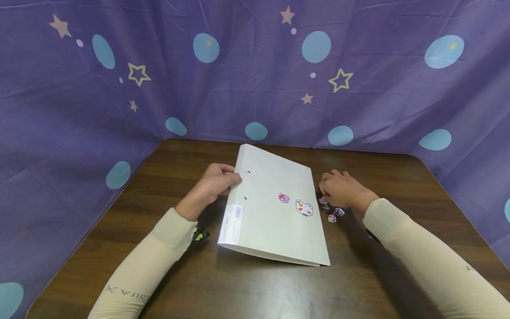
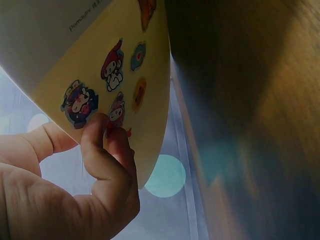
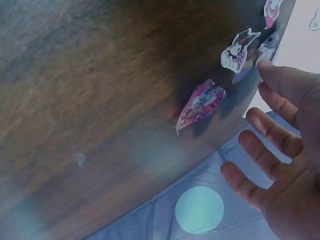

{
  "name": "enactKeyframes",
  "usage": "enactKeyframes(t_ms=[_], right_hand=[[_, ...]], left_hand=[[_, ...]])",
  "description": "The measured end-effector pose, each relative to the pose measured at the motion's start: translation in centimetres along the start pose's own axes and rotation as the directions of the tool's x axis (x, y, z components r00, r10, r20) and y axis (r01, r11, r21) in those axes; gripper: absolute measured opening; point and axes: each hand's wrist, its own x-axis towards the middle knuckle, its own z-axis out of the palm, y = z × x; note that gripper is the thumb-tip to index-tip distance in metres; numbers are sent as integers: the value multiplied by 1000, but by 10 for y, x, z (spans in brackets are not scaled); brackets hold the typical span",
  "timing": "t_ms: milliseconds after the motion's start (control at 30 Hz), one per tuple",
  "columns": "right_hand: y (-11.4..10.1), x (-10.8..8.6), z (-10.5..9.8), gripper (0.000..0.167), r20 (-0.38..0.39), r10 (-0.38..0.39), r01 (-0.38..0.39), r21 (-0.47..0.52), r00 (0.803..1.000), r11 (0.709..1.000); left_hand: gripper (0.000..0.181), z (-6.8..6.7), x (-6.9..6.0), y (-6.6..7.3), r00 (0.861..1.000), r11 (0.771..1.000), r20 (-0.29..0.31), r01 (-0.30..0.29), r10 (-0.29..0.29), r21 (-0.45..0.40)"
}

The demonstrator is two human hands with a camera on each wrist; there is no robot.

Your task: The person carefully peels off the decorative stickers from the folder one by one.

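Observation:
A white file folder (image 1: 275,230) is tilted up on its spine side over the table. My left hand (image 1: 216,180) grips its spine edge, thumb on the front and fingers behind. Two stickers are on the front: a small pink character sticker (image 1: 283,198) and a white bear-face sticker (image 1: 304,208). In the left wrist view several stickers, among them a red-hooded character sticker (image 2: 112,67), show on the folder's other face. My right hand (image 1: 341,189) is over loose stickers (image 1: 332,218) by the folder's right edge. Its fingers (image 3: 262,122) are spread; its thumb tip is near a sticker (image 3: 270,45).
The brown wooden table (image 1: 263,288) carries the folder and stickers. A purple curtain (image 1: 255,79) with stars and blue dots hangs round its back and sides. A pink-edged sticker (image 3: 202,106) lies apart from the others in the right wrist view.

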Motion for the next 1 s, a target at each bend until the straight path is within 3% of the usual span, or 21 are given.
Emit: enactKeyframes(t_ms=[200, 567, 700, 900, 1000], right_hand=[[-2, 1, 0, 28, -36, -6, 4, -30, 999, 1000], [-1, -1, 2, 27, 2, 18, -18, 3, 1000, 1000], [-3, 0, 0, 27, -33, -19, 20, 20, 999, 1000], [-16, 2, -8, 6, -115, -103, 108, 39, 988, 993], [-25, 3, -12, 14, -121, -127, 134, 49, 985, 990]], left_hand=[[40, 0, 0, 1, 1000, 1000, 3, 2, -1, -3], [39, 0, 0, 1, 1000, 1000, -2, 2, -2, -8], [39, -1, 1, 1, 1000, 1000, -3, 2, -2, -1], [39, -1, 1, 0, 1000, 1000, -1, 5, -5, -3], [39, -1, 1, 0, 1000, 1000, 0, 6, -6, -5]])
